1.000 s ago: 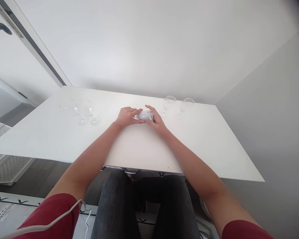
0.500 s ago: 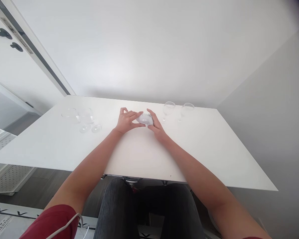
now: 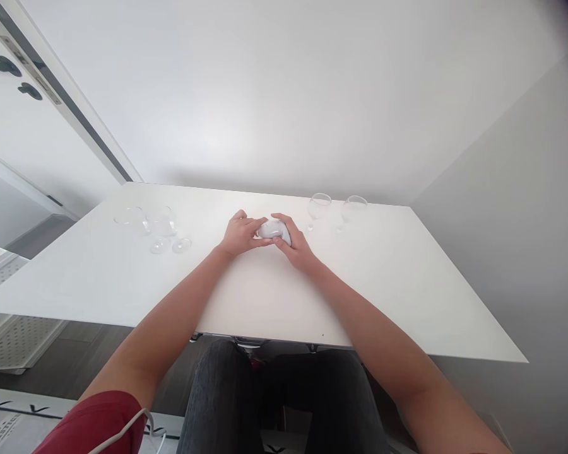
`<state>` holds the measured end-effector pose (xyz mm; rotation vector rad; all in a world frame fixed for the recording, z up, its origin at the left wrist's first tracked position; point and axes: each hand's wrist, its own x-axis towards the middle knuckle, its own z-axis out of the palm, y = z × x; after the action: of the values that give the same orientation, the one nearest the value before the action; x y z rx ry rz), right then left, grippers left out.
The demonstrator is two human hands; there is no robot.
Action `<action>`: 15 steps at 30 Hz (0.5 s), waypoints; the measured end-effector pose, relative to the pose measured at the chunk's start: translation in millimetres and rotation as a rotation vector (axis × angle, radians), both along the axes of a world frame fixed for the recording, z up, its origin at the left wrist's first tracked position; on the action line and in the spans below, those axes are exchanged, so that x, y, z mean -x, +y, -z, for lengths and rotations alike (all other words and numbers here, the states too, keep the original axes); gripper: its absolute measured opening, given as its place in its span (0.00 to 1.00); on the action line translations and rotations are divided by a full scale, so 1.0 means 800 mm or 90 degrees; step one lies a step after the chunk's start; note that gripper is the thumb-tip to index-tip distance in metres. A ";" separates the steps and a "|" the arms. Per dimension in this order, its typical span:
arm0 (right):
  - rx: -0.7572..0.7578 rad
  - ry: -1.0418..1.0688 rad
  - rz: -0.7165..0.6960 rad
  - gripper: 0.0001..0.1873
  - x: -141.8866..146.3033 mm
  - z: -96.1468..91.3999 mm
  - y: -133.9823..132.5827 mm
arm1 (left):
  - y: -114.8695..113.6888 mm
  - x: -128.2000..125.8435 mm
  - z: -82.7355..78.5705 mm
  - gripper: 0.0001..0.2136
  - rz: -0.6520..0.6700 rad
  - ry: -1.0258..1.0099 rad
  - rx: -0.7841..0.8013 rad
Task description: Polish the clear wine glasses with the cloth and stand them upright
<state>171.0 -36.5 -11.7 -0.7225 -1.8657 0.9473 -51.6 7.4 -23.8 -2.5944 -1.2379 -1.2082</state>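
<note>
Over the middle of the white table, my two hands meet around a clear stemmed glass (image 3: 268,230) that lies sideways between them. My left hand (image 3: 243,234) grips its left end, thumb and fingers on either side. A white cloth (image 3: 283,232) covers the right part of the glass, inside or around it; I cannot tell which. My right hand (image 3: 295,243) is curled round that cloth, thumb in front and fingers behind. The stem and foot of the held glass are hidden by my left hand.
Two clear stemmed glasses (image 3: 161,222) stand on the left of the table (image 3: 265,296). Another pair of stemmed glasses (image 3: 319,207) stands at the back right, close to the wall (image 3: 284,94). A door (image 3: 28,139) is at the left.
My right hand has closed in on the cloth and glass, its fingers now bent over the top. Both hands have shifted slightly, and the glass is turned a little.
</note>
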 end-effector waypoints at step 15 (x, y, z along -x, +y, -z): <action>0.157 0.307 -0.027 0.27 0.019 -0.008 -0.014 | -0.023 -0.023 -0.007 0.34 0.212 -0.399 0.351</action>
<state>155.8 -47.5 -5.4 -0.5377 -1.3613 1.2683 -32.9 -10.6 -18.0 -3.0053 -1.4202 -2.1381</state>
